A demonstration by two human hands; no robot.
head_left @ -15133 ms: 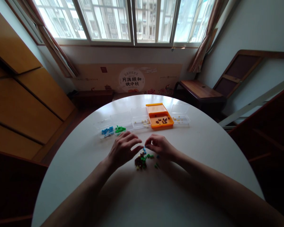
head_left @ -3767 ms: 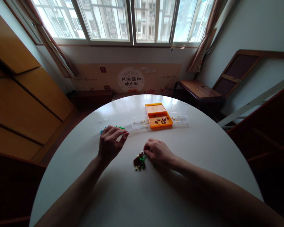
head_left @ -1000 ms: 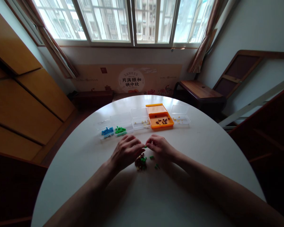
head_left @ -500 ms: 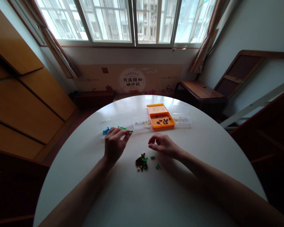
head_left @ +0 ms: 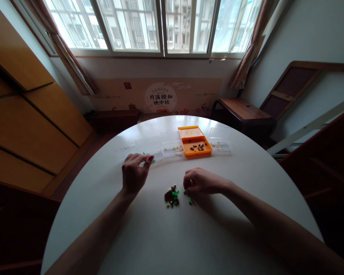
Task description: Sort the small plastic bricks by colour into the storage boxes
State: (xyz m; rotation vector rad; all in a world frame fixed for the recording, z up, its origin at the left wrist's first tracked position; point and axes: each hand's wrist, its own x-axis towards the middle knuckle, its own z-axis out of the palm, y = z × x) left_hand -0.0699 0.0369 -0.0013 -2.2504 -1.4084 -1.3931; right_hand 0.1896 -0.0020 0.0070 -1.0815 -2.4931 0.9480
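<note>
My left hand [head_left: 135,171] is closed in a pinch over the clear box [head_left: 157,156] of small green bricks [head_left: 145,153]. Whatever lies between its fingertips is too small to make out. On the table my right hand [head_left: 202,181] has its fingers closed down on a small green brick [head_left: 185,192], mostly covered by the fingertips. Just left of that hand sits a cluster of dark brown, green and cream bricks [head_left: 171,196]. A few loose green pieces [head_left: 190,201] lie below the right fingertips.
Along the far side of the round white table [head_left: 149,236] stand an open orange case [head_left: 197,153] with brown pieces, a clear box [head_left: 172,153] with cream pieces, and another clear box [head_left: 222,147] with yellowish pieces. Beyond the table are a wooden chair [head_left: 243,109] and a window.
My right hand has moved down onto the green brick and closed its fingers there. My left hand has shifted slightly left, and the blue pieces are now mostly hidden behind it.
</note>
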